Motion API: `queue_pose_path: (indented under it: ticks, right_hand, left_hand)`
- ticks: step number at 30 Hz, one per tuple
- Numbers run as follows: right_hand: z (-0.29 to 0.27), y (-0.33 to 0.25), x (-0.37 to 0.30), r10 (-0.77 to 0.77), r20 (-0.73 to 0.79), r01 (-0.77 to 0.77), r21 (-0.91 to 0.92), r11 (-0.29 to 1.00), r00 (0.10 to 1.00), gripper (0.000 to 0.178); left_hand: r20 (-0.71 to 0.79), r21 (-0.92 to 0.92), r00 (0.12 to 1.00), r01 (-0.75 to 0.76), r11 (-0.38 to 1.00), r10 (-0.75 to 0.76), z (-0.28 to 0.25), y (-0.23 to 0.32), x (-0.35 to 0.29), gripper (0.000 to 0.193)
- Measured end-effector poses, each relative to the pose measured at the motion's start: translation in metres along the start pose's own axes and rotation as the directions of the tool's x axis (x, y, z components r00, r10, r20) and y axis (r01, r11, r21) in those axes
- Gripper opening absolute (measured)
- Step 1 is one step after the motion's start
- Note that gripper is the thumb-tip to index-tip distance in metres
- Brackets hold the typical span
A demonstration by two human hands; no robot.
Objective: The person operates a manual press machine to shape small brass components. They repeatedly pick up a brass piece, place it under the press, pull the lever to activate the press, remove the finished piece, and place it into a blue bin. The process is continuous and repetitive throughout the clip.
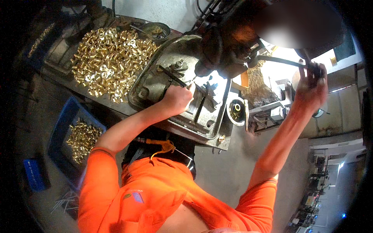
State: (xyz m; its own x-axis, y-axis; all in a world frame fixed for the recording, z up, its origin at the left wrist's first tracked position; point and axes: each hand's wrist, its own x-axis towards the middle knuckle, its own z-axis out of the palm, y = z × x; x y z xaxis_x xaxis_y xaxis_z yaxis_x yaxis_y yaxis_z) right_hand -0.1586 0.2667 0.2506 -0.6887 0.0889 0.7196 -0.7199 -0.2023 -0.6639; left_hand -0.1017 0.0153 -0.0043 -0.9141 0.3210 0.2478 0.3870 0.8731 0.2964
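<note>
My left hand [178, 99] is closed over the metal machine table [151, 91], its fingertips beside the fixture under the drill press head. Whatever those fingers hold is hidden. A dark flat bar [173, 75] lies right at the knuckles, and a bright-lit metal clamp block [210, 89] stands just to their right. Up at the right, my right hand [312, 87] is wrapped round the dark feed lever [308, 58] of the drill press [229, 42]. The spindle end comes down close to my left fingers.
A big heap of brass fittings [110, 62] covers the bench to the left. More brass pieces lie in a blue crate [58, 141] below it. A round dish [237, 110] with brass bits stands right of the machine table. One loose fitting [222, 138] sits at the bench corner.
</note>
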Motion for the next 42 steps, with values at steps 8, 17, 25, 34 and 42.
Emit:
queue_pose_path:
  ticks: [8,17,25,34,42]
  right_hand:
    - [0.009,-0.015,-0.108,-0.088,0.008,0.089,-0.030,0.996,0.996,0.013]
    - [0.016,-0.004,-0.132,-0.216,-0.021,0.213,-0.111,0.971,0.976,0.014]
    - [0.028,-0.003,-0.135,-0.263,-0.106,0.245,-0.157,0.957,0.959,0.004]
    - [0.011,0.006,-0.162,-0.204,-0.057,0.191,-0.187,0.964,0.977,0.014]
    - [0.014,0.015,-0.181,-0.217,-0.071,0.196,-0.225,0.954,0.974,0.017]
  left_hand:
    - [-0.058,0.004,0.998,-0.037,0.999,0.037,0.006,-0.002,0.001,0.037]
    - [-0.148,-0.034,0.985,-0.089,0.995,0.083,0.013,-0.005,0.002,0.040]
    - [-0.223,-0.081,0.972,-0.092,0.992,0.072,0.014,-0.003,0.000,0.039]
    - [-0.307,-0.018,0.944,-0.134,0.991,0.122,0.021,-0.006,-0.001,0.045]
    - [-0.369,-0.014,0.920,-0.151,0.988,0.135,0.021,-0.006,0.000,0.036]
